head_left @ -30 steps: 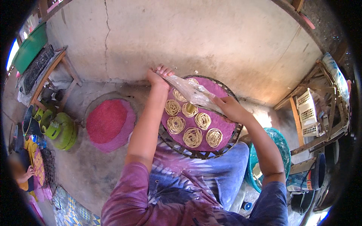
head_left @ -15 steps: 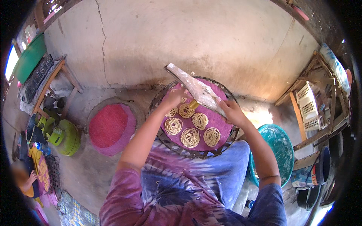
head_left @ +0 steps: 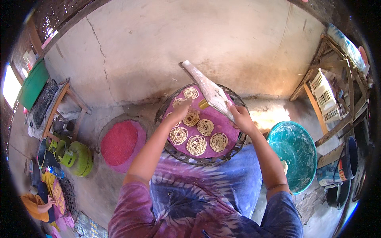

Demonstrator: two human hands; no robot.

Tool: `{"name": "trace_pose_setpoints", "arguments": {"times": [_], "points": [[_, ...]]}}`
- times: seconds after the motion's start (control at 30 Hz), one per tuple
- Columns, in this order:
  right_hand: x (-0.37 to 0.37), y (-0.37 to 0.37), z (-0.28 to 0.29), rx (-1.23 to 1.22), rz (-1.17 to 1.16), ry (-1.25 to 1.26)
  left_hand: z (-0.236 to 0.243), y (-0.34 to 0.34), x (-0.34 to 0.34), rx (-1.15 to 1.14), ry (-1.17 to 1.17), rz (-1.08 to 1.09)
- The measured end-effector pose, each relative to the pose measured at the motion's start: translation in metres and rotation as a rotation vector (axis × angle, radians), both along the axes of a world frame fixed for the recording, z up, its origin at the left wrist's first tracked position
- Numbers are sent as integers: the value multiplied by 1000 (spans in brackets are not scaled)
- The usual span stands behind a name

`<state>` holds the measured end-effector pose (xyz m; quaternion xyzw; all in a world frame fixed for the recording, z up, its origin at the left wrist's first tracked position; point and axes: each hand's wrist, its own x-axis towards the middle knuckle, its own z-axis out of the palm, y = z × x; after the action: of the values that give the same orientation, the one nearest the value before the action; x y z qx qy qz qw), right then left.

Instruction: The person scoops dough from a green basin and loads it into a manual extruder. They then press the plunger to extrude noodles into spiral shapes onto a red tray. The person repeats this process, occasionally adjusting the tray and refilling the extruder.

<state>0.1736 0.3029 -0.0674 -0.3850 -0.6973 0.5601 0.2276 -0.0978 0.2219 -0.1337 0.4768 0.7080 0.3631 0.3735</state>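
My right hand [head_left: 241, 118] is closed round the near end of a flour-dusted wooden press [head_left: 206, 85], tilted over the tray. A brass-coloured cylinder [head_left: 203, 104] sticks out from its side. Over the left part of the tray, my left hand [head_left: 180, 111] has its fingers bunched beside a nest of dough strands [head_left: 179, 102]; what they hold, if anything, is hidden. Several pale coiled nests, among them a front one [head_left: 197, 145], lie on a purple cloth [head_left: 227, 123] inside the round dark woven tray [head_left: 193, 161], which stands by my knees.
A teal basin [head_left: 300, 160] with white smears stands at my right, near a blue bucket [head_left: 350, 156]. To the left are a round pink-red heap [head_left: 118, 143] and a green gas cylinder [head_left: 81, 158]. Someone in orange [head_left: 33, 206] is at far left; a wall [head_left: 186, 35] rises ahead.
My left hand has moved nearer and a little left over the tray, uncovering a nest at the far edge. The press stays in my right hand. My view has shifted slightly.
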Motion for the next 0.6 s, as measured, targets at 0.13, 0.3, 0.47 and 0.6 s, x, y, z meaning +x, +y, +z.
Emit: {"name": "trace_pose_setpoints", "arguments": {"times": [0.13,0.3,0.47,0.6], "points": [[29,-4,-12,3,-49,163,4,-15,13,17,420,84],[86,-19,-38,-49,-123,382,30,-51,29,232,1138,59],[137,-49,-97,-357,193,814,40,-123,5,512,1029,437],[162,-69,-146,-834,288,1046,-7,-178,67,770,-106,962]]}}
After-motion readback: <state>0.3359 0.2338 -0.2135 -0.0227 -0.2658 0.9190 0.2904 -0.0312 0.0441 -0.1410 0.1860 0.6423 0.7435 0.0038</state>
